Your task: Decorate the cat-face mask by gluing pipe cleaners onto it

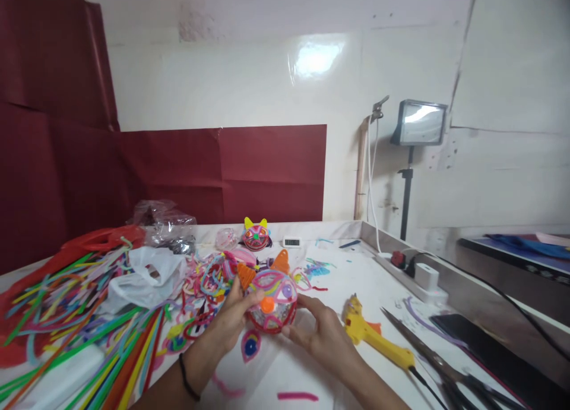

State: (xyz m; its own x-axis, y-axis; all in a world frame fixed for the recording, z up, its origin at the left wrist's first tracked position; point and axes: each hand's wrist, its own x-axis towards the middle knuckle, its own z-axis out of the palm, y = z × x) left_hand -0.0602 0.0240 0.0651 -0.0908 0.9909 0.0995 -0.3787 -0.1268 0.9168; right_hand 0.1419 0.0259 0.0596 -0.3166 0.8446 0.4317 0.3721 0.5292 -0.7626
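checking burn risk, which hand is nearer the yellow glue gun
Right. The right hand is just left of the glue gun; the left hand is farther, on the left of the orange-eared craft.

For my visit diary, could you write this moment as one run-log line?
left hand: holding cat-eared face ornament | right hand: holding its other side | nearby: loose eye piece, yellow glue gun, scissors

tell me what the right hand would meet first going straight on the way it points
The cat face: the right hand appears to touch its side, so it comes first. Beyond it, probably the left hand, though depth is unclear.
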